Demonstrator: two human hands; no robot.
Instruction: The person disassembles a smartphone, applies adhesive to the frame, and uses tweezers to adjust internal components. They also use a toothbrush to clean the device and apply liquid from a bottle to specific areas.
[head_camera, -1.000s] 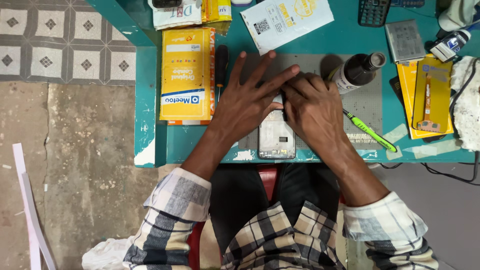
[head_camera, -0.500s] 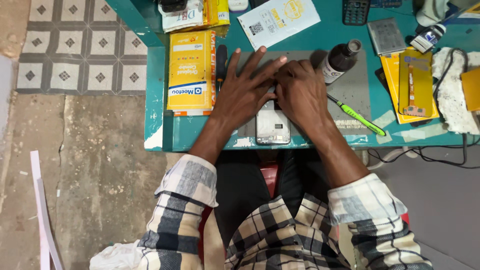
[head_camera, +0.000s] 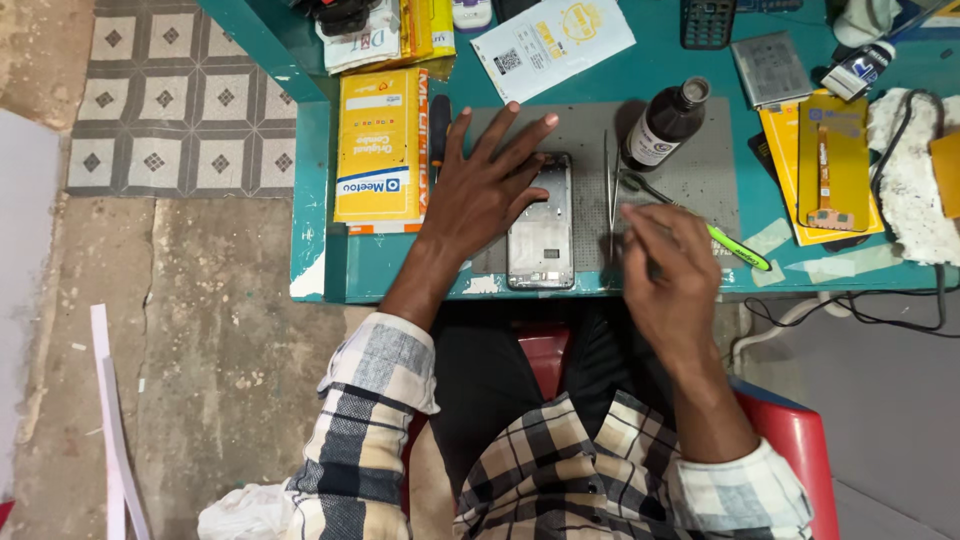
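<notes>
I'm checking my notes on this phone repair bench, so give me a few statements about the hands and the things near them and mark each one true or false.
1. The left hand lies flat on the phone frame. True.
2. The right hand presses down on the phone frame. False: it is off to the frame's right, by the tweezers.
3. The dark bottle lies on its side. False: it stands upright on the grey mat.
4. A green-handled tool lies to the right of the right hand. True.
5. The yellow box sits to the right of the bottle. False: it is left of the left hand.
</notes>
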